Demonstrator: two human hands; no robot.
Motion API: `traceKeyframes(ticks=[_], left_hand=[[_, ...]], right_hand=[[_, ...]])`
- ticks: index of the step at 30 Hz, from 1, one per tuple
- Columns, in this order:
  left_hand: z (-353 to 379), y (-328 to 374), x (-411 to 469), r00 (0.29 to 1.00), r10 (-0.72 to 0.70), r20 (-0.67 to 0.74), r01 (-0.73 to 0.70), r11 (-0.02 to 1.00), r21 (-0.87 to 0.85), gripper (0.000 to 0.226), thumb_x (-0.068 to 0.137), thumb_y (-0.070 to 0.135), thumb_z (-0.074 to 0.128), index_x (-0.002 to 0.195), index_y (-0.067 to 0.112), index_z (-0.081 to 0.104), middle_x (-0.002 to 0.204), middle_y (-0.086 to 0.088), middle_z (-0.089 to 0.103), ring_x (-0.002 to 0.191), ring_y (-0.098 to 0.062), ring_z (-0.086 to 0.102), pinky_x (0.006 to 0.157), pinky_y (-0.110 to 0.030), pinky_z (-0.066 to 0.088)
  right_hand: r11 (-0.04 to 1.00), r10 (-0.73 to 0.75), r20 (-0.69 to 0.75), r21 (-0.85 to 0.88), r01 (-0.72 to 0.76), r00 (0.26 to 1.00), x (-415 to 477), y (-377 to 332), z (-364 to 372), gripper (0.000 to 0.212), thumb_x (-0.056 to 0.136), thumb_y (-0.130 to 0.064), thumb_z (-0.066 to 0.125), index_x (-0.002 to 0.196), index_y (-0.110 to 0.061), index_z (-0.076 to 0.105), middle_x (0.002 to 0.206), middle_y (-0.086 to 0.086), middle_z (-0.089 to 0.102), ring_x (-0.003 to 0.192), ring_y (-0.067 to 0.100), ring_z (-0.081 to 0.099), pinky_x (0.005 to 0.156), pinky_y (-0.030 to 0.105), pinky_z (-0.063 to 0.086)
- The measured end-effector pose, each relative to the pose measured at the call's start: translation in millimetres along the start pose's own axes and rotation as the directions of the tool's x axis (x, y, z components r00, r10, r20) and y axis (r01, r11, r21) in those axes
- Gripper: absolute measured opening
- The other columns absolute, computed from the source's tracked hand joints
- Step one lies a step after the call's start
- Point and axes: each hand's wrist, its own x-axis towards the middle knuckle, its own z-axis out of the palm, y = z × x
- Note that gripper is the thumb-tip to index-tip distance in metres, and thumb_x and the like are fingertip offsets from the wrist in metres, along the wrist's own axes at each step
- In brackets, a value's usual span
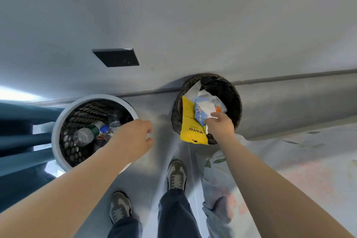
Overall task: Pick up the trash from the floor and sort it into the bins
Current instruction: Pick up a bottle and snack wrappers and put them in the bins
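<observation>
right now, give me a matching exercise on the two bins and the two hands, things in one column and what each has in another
1 white bin
2 black-lined bin
3 left hand
4 right hand

a pinches a blue-and-white wrapper
b has plastic bottles inside
c grips nothing
d has a yellow packet and paper inside

Pairs: 1-b, 2-d, 3-c, 4-a

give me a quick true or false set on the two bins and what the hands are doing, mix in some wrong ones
1. The white bin holds plastic bottles. True.
2. The right hand is over the white bin. False: it is over the black-lined bin, pinching a blue and white packet.
3. A yellow bag sticks out of the black-lined bin. True.
4. The left hand holds a bottle. False: nothing shows in it.
</observation>
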Motion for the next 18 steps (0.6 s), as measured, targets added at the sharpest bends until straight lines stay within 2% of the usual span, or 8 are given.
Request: traceKeyframes(ticks=[4, 7, 9, 11, 13, 14, 16, 18], left_hand=[[12, -7, 1, 1.000, -0.019, 0.015, 0.019, 1.000, 0.011, 0.026, 0.091, 0.027, 0.051, 0.115, 0.020, 0.057, 0.115, 0.003, 0.059, 0.103, -0.016, 0.057, 0.086, -0.027, 0.046], [20, -15, 4, 0.999, -0.036, 0.032, 0.035, 0.999, 0.019, 0.026, 0.091, 0.028, 0.051, 0.115, 0.020, 0.057, 0.115, 0.004, 0.059, 0.103, -0.016, 0.057, 0.087, -0.028, 0.046], [26, -20, 7, 0.998, -0.048, 0.042, 0.048, 0.999, 0.019, 0.027, 0.090, 0.028, 0.052, 0.116, 0.021, 0.057, 0.115, 0.005, 0.060, 0.103, -0.016, 0.058, 0.089, -0.030, 0.047], [30, -23, 10, 0.997, -0.055, 0.051, 0.054, 0.998, 0.021, 0.028, 0.090, 0.028, 0.052, 0.116, 0.021, 0.058, 0.115, 0.004, 0.061, 0.103, -0.016, 0.059, 0.088, -0.029, 0.047], [35, -24, 13, 0.997, -0.057, 0.060, 0.056, 0.998, 0.020, 0.027, 0.091, 0.028, 0.052, 0.117, 0.020, 0.057, 0.115, 0.004, 0.060, 0.103, -0.016, 0.059, 0.086, -0.028, 0.047], [37, -24, 14, 0.996, -0.058, 0.064, 0.056, 0.998, 0.021, 0.027, 0.091, 0.028, 0.052, 0.117, 0.020, 0.056, 0.116, 0.004, 0.059, 0.103, -0.016, 0.058, 0.086, -0.027, 0.046], [38, -22, 16, 0.995, -0.058, 0.076, 0.057, 0.998, 0.017, 0.027, 0.092, 0.028, 0.052, 0.118, 0.020, 0.056, 0.116, 0.003, 0.058, 0.104, -0.017, 0.057, 0.088, -0.028, 0.046], [38, -19, 20, 0.994, -0.063, 0.090, 0.062, 0.998, 0.012, 0.028, 0.093, 0.028, 0.052, 0.120, 0.020, 0.055, 0.117, 0.002, 0.058, 0.105, -0.017, 0.057, 0.090, -0.030, 0.046]], right_hand=[[0.967, -0.093, 0.181, -0.219, 0.133, 0.979, -12, 6, 24, 0.066, 0.079, -0.026, 0.073, 0.138, -0.018, 0.043, 0.129, 0.005, 0.051, 0.113, 0.025, 0.053, 0.087, 0.035, 0.049], [0.803, -0.164, 0.255, -0.527, 0.279, 0.953, -13, 15, 40, 0.078, 0.077, -0.035, 0.073, 0.142, -0.020, 0.033, 0.135, 0.007, 0.042, 0.122, 0.028, 0.047, 0.094, 0.039, 0.046], [0.693, -0.163, 0.315, -0.638, 0.335, 0.935, -10, 21, 52, 0.079, 0.077, -0.038, 0.072, 0.141, -0.019, 0.030, 0.136, 0.007, 0.038, 0.122, 0.030, 0.046, 0.091, 0.040, 0.047], [0.628, -0.199, 0.319, -0.684, 0.371, 0.927, -7, 27, 60, 0.061, 0.084, -0.032, 0.064, 0.136, -0.016, 0.036, 0.131, 0.009, 0.044, 0.116, 0.031, 0.051, 0.080, 0.036, 0.046], [0.634, -0.290, 0.205, -0.691, 0.348, 0.935, -4, 27, 61, 0.031, 0.092, -0.022, 0.049, 0.121, -0.012, 0.048, 0.118, 0.011, 0.055, 0.102, 0.033, 0.059, 0.066, 0.032, 0.040], [0.646, -0.329, 0.137, -0.689, 0.329, 0.934, -2, 28, 58, 0.026, 0.094, -0.022, 0.045, 0.116, -0.011, 0.050, 0.112, 0.011, 0.059, 0.097, 0.033, 0.061, 0.063, 0.031, 0.037], [0.638, -0.359, 0.113, -0.694, 0.333, 0.926, 4, 32, 48, 0.035, 0.092, -0.032, 0.049, 0.122, -0.014, 0.048, 0.115, 0.008, 0.058, 0.098, 0.030, 0.060, 0.065, 0.032, 0.042], [0.592, -0.287, 0.276, -0.701, 0.397, 0.917, 8, 36, 39, 0.063, 0.084, -0.043, 0.061, 0.138, -0.019, 0.036, 0.132, 0.005, 0.047, 0.115, 0.027, 0.052, 0.081, 0.037, 0.049]])
